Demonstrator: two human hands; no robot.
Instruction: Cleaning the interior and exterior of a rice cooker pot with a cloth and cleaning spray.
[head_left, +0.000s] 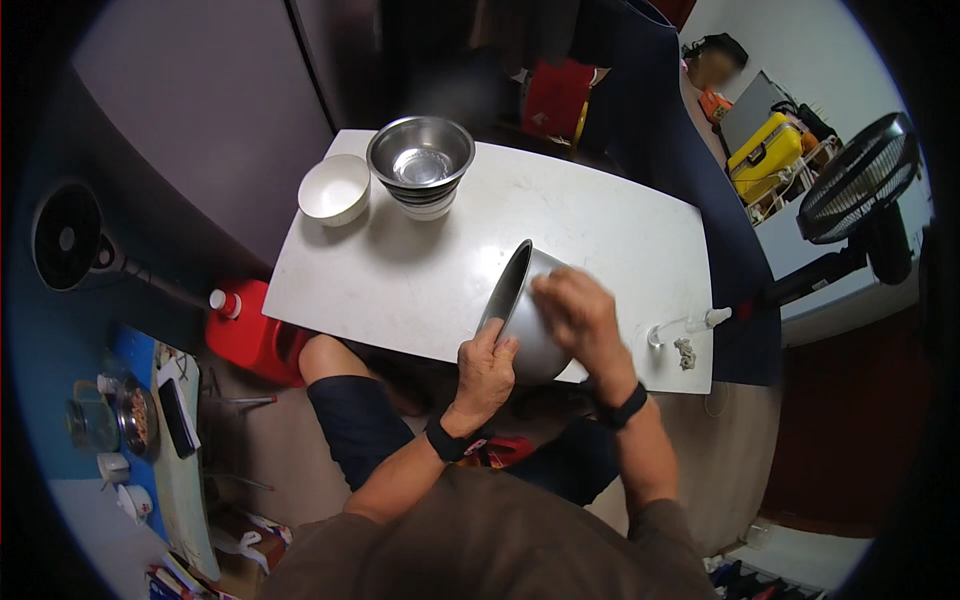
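Note:
A grey metal pot (536, 334) is tilted on its side at the table's near edge, its dark mouth facing left. My left hand (484, 371) grips its rim, with the thumb outside and the fingers reaching into the mouth. Against the pot's outer wall is my right hand (577, 311), fingers curled and blurred by motion. Whether a small thing is held under those fingers is hidden. To the right of that hand are a clear bottle with a white top (697, 324) and a small crumpled grey wad (684, 354).
On the white table (600, 217), a stainless steel bowl (421, 154) tops a stack of bowls, beside a white bowl (334, 189). A red jerrycan (251, 330) stands at the left by my knee. Fans (862, 180) flank the table. A side table (176, 450) holds several items.

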